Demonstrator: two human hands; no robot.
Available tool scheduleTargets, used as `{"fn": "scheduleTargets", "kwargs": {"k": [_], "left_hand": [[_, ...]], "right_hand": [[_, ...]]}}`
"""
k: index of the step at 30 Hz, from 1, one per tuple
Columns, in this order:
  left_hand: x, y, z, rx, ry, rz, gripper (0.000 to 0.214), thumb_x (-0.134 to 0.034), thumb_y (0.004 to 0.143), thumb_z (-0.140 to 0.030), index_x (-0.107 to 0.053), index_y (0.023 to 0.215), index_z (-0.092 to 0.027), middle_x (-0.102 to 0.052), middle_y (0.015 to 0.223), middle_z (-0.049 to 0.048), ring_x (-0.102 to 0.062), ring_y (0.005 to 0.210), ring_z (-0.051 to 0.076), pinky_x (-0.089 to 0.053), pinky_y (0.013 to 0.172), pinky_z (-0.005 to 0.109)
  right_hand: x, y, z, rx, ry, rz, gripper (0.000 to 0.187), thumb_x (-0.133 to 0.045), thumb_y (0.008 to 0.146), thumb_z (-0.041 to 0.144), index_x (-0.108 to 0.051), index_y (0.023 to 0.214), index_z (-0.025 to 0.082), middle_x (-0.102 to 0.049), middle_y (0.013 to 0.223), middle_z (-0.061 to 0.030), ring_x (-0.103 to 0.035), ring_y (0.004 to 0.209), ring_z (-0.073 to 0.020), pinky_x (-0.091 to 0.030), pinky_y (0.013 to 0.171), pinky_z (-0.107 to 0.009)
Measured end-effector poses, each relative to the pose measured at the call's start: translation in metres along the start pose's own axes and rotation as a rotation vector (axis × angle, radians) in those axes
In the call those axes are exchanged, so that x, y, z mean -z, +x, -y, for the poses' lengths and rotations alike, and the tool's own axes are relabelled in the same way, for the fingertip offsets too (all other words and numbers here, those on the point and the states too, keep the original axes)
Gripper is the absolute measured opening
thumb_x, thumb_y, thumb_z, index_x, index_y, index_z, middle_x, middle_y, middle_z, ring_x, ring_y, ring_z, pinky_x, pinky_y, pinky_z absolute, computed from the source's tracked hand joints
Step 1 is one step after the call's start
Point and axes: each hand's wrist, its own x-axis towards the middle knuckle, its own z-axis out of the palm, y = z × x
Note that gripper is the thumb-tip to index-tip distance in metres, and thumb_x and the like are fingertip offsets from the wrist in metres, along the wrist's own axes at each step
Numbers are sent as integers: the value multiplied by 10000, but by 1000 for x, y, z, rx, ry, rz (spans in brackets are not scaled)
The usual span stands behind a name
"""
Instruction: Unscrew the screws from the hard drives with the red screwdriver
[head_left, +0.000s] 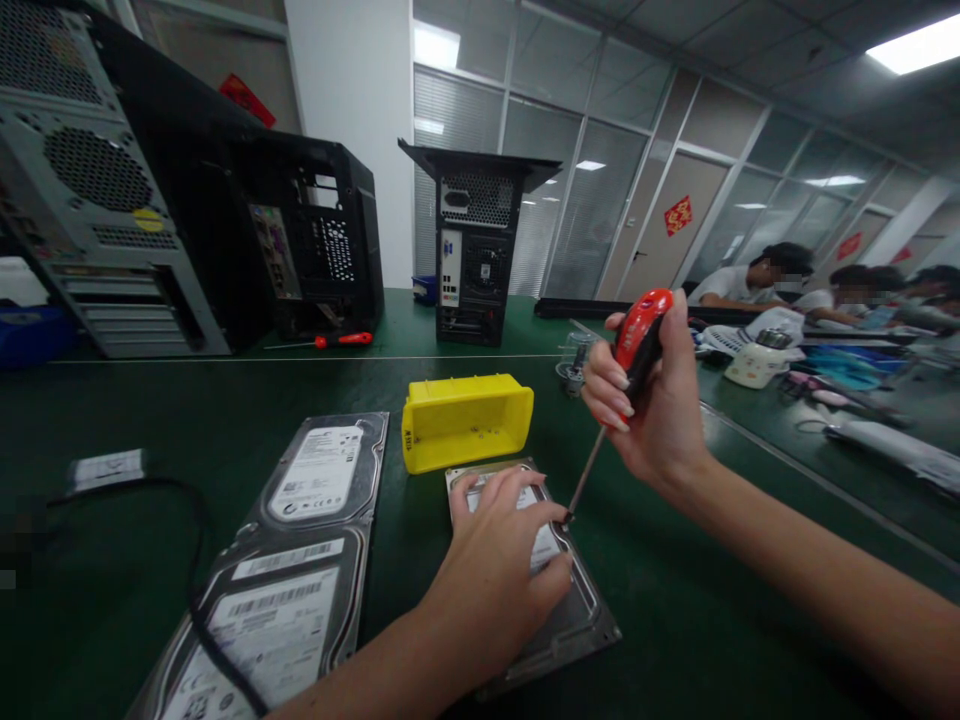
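My right hand (pixel 649 390) is wrapped around the red and black handle of a screwdriver (pixel 646 335). Its shaft slants down, and the tip meets the right edge of a hard drive (pixel 581 600) lying on the green table. My left hand (pixel 502 560) lies over that drive with bent, parted fingers and holds it down, hiding much of its label. The left index fingertip is right beside the screwdriver tip; whether a screw is there I cannot make out. Just behind the drive, a yellow plastic bin (pixel 466 455) lies with its opening towards me, a few tiny dark pieces inside.
Two more hard drives (pixel 322 475) lie on the left, a black cable (pixel 201 560) crossing the nearer one. Computer cases (pixel 471 255) stand at the back, a second red screwdriver (pixel 343 340) before them. A clear cup (pixel 576 355) stands behind my right hand. People (pixel 757 280) sit further right.
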Motion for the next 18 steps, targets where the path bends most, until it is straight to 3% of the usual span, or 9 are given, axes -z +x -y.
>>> {"fn": "scheduleTargets", "kwargs": {"k": [18], "left_hand": [[0,0,-1,5,9,8,246,-568,757,-263,-615,997,-291,-510,1203,41,-399,1166,248,-146,968,530]], "right_hand": [[-10,-12,4,31,-39,107,371,-339,815,575,-421,876,218,-274,521,55,-204,345,-30,-174,292,-141]]}}
